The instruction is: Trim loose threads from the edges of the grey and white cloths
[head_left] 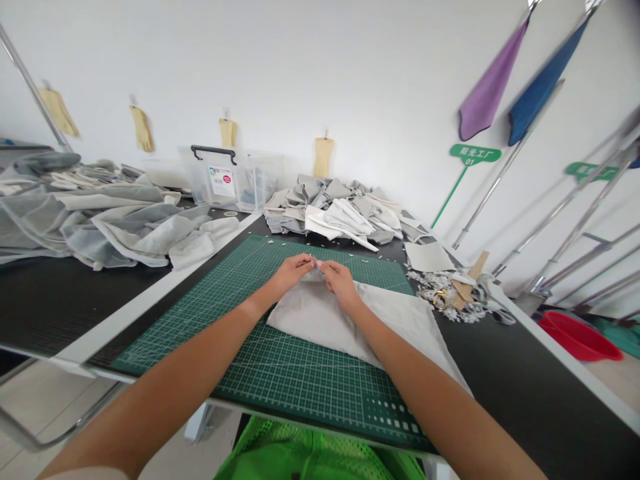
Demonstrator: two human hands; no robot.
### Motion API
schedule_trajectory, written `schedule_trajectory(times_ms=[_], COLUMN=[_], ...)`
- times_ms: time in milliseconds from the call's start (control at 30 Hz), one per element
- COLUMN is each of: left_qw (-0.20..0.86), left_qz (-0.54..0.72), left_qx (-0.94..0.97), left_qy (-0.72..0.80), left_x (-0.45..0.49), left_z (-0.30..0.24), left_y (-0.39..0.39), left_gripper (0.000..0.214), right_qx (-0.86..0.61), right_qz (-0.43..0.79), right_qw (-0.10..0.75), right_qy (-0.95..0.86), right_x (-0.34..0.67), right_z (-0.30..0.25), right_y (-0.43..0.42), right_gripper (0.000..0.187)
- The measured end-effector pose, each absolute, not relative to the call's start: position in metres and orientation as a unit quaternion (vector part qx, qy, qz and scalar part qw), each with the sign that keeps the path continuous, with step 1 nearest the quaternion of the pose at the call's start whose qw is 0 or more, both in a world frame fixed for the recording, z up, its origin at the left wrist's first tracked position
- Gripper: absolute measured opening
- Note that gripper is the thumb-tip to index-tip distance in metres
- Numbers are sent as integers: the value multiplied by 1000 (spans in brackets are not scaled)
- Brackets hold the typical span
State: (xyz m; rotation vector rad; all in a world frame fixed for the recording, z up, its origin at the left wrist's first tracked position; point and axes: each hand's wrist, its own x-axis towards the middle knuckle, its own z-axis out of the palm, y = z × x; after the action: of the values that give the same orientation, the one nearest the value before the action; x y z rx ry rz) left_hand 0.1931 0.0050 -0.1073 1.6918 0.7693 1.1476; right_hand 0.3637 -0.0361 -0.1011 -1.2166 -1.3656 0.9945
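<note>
A pale grey cloth (pixel 405 317) lies at the centre of the frame, partly over the green cutting mat (pixel 310 380). Its long axis runs from left of centre down toward the lower right, so most of it spreads below and to the right of the two hands — only a short left corner reaches out beneath the left wrist.

The left hand (pixel 296 272) and the right hand (pixel 341 280) meet at the cloth's far edge, just above the middle of the frame, fingertips almost touching. Both are closed to a pinch, thumbs against curled fingers, and seem to grip the raised edge between them; the fine detail at the tips is too small to tell.

The right hand is nearer the bulk of the cloth, and its forearm crosses over it toward the lower right. The left forearm comes in from the lower left, over the mat — mostly clear of the cloth.
</note>
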Motion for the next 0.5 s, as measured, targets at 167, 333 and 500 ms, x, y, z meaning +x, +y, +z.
schedule_trajectory(times_ms=[167,333,500], left_qw=[462,460,447], left_qz=[463,459,446], left_qx=[688,687,700], left_qy=[315,325,332], left_x=[194,195,197], left_z=[-109,-106,-106], left_y=[7,4,3], left_gripper=[35,35,32], right_qx=[-485,-476,-481], right_qz=[445,454,458], right_qw=[505,509,539], right_qy=[-557,-555,-518], right_x=[364,363,362], right_z=[-100,-100,-106], right_y=[-35,-36,-31], right_gripper=[43,43,52])
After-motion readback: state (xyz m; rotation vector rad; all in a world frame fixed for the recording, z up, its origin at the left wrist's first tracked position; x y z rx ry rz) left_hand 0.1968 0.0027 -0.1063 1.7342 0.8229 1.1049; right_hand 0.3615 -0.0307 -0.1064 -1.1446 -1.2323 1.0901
